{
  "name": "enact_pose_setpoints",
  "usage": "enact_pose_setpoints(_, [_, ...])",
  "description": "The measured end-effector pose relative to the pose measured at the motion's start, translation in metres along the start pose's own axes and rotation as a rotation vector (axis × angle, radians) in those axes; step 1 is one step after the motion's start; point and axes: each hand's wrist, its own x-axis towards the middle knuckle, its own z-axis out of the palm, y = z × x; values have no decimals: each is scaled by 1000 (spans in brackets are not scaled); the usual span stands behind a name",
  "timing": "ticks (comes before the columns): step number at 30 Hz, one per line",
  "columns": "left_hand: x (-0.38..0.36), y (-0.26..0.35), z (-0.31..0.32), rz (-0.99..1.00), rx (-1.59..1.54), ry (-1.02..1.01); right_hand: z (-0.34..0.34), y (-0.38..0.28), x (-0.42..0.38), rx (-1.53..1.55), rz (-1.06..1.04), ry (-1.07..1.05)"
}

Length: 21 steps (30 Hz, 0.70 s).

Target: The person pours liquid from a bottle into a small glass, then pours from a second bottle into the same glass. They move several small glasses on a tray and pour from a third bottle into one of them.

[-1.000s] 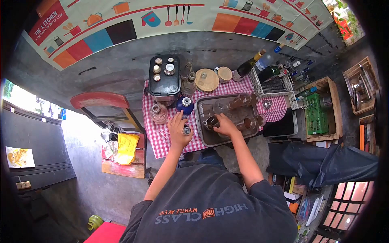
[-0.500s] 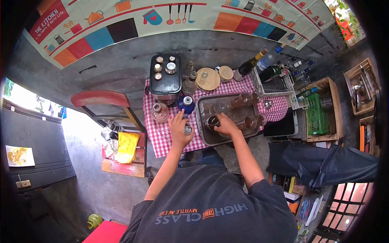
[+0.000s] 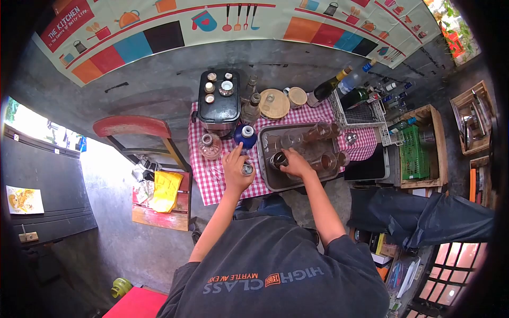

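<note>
My left hand [image 3: 237,172] is closed around a small bottle with a silvery top [image 3: 247,169] over the checkered cloth. Its fingertips overlap the lower edge of a round blue bottle [image 3: 245,139] in this view. A clear, round-bellied glass bottle [image 3: 210,147] stands to the left. At the left side of the brown tray [image 3: 269,182], my right hand [image 3: 295,164] grips a dark-looking drinking glass [image 3: 278,160] by its side. Behind this hand on the tray is a clear glass [image 3: 290,140]. More tall glasses [image 3: 324,162] lie tilted toward the tray's right side.
A black-lidded appliance [image 3: 219,100] bears several small caps. Clear bottles [image 3: 251,109], a round wooden board [image 3: 274,104] and a tilted dark green wine bottle [image 3: 328,89] line the back. A wire rack [image 3: 360,114] holds bottles at right. A wooden chair [image 3: 159,175] stands left.
</note>
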Motion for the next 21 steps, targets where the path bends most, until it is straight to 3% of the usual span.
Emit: enact_pose_setpoints(21, [0,0,1,0,-20,9,8,10,4,-73,-52,58])
